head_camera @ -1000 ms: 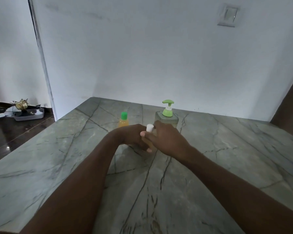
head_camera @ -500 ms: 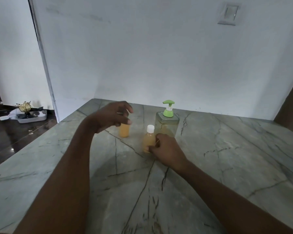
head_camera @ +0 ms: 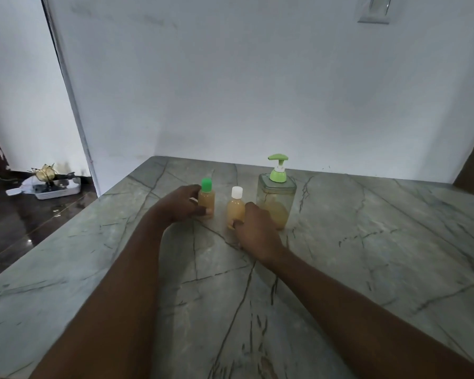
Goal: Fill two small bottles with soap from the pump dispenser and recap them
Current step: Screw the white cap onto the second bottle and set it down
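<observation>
Left hand (head_camera: 179, 205) wrapped round green-capped bottle (head_camera: 206, 198), fingers curled on lower body; bottle upright on stone counter (head_camera: 367, 242). Right hand (head_camera: 253, 228) gripping white-capped bottle (head_camera: 236, 207) low on its side; upright, just beside pump dispenser (head_camera: 276, 198) at right. Both bottles capped, approx full of amber soap, standing apart w/ counter visible btwn them

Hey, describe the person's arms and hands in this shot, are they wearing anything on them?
Both forearms are bare right down to the frame's bottom edge, with no sleeves in view. The left hand and right hand wear no gloves. No watch, bracelet or ring is visible on either wrist or hand, though the image is somewhat soft.
</observation>
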